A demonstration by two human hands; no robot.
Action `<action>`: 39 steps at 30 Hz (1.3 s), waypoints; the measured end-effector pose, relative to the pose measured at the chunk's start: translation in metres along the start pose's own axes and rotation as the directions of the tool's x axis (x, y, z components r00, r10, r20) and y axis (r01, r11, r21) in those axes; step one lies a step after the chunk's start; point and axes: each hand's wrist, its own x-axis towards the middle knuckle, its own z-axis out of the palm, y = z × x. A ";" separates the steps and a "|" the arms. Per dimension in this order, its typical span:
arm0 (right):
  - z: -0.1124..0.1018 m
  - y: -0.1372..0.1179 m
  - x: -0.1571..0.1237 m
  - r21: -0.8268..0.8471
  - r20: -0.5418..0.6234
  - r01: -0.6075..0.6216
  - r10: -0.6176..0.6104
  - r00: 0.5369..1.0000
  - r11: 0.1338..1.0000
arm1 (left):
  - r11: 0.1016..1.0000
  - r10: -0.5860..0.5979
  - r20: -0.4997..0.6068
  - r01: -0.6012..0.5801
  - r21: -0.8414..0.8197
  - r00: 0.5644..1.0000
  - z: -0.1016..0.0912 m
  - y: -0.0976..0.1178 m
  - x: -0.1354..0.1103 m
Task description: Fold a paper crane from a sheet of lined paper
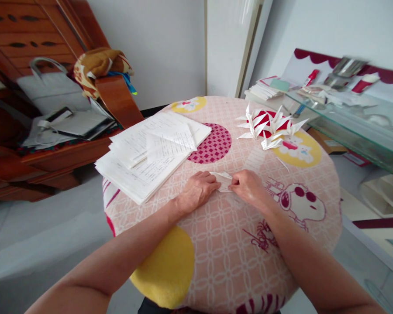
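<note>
Between my two hands, flat on the patterned tablecloth (212, 235), lies a small folded piece of white paper (223, 182). My left hand (200, 188) is closed over its left end, fingers bent and pressing it to the cloth. At the right end, my right hand (248, 185) pinches the paper's edge between thumb and fingers. Beyond my right hand stand several white paper cranes (271, 126) in a cluster. A stack of printed sheets (150, 170) rests to the left, with a loose folded sheet (172, 144) on top.
A thin paper strip (282, 163) lies near the cranes. On the right, a glass shelf (350, 131) holds papers, metal containers (349, 67) and a red-and-white cup (365, 83). At left, a wooden bench (52, 161) carries a grey bag (54, 91) and bundled cloth (101, 65).
</note>
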 end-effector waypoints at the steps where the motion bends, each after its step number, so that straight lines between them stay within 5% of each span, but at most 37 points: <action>1: -0.002 0.001 0.000 -0.004 0.009 -0.001 0.001 1.000 1.000 | 1.000 -0.003 0.002 0.003 -0.012 1.000 0.000 -0.002 0.000; 8: -0.012 0.008 -0.002 -0.014 0.040 0.018 -0.017 0.999 1.000 | 0.996 -0.039 0.024 0.040 -0.077 0.999 -0.005 -0.012 -0.003; 12: -0.015 0.019 0.001 0.136 0.055 0.036 -0.044 0.998 0.990 | 0.993 -0.062 0.009 0.063 -0.104 0.998 -0.007 -0.009 -0.003; 17: -0.006 0.019 0.012 0.229 -0.207 0.093 -0.045 0.977 0.969 | 0.976 -0.131 -0.044 0.121 -0.180 0.990 -0.007 -0.007 -0.002; 22: 0.001 0.010 0.019 0.186 -0.116 0.079 -0.058 0.992 0.979 | 0.945 -0.235 -0.055 0.214 -0.247 0.971 -0.010 -0.003 0.004; 29: 0.000 0.014 0.025 0.455 -0.057 0.016 0.011 0.998 0.890 | 0.921 -0.317 -0.082 0.286 -0.264 0.945 -0.003 0.001 0.012; 35: 0.006 0.018 0.026 0.642 0.003 0.005 -0.009 1.000 0.767 | 0.922 -0.334 -0.237 0.264 -0.284 0.912 0.005 -0.006 0.016; 39: 0.005 0.018 0.025 0.668 0.044 0.007 -0.049 0.998 0.744 | 0.893 -0.365 -0.124 0.309 -0.327 0.923 0.007 -0.014 0.018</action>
